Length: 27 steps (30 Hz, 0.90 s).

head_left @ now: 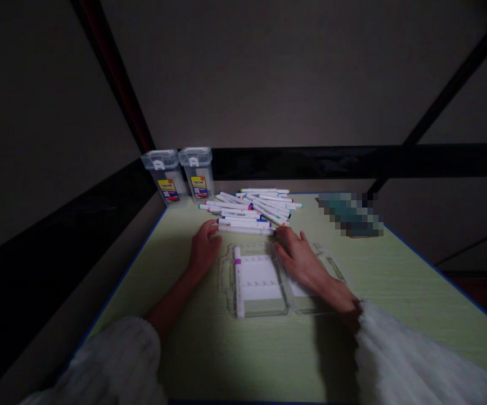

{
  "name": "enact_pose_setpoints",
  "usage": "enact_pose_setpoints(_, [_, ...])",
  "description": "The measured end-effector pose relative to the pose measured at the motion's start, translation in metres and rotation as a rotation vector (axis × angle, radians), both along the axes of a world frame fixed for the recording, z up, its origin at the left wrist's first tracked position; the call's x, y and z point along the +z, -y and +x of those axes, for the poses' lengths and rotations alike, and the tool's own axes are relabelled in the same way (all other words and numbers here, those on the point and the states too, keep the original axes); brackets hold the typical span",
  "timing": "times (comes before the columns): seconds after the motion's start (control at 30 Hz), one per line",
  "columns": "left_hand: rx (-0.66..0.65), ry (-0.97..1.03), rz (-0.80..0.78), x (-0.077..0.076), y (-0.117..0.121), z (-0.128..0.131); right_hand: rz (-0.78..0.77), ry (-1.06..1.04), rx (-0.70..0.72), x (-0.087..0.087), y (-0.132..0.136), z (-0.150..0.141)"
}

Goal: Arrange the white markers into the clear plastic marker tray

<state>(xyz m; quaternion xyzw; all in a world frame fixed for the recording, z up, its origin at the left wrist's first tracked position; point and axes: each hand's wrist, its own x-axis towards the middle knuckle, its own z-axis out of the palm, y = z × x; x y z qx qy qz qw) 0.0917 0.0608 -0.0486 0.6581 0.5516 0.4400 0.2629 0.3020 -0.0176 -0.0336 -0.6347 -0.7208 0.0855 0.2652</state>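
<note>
A white marker with a purple band [238,287] lies upright in the left side of an opened clear plastic case [264,309]. Beyond the case is a loose pile of white markers [264,205] with coloured ends. My left hand [204,246] rests by the left ends of the front markers, thumb and fingers apart. Reaching over the case's right half, my right hand [300,256] has its fingertips at the right end of the frontmost marker [246,230], thumb spread away. Whether the fingertips press on that marker is hard to see.
Two clear lidded boxes [197,174] with yellow labels stand at the table's back left corner. A blurred-out greenish flat object [348,214] lies at the back right. The pale green table [235,360] has blue edges and meets a wall behind.
</note>
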Motion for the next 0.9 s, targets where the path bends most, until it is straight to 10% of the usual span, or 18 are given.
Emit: enact_pose_setpoints(0.9, [-0.020, 0.487, -0.064, 0.005, 0.002, 0.003, 0.218, -0.379, 0.110, 0.007, 0.007, -0.002])
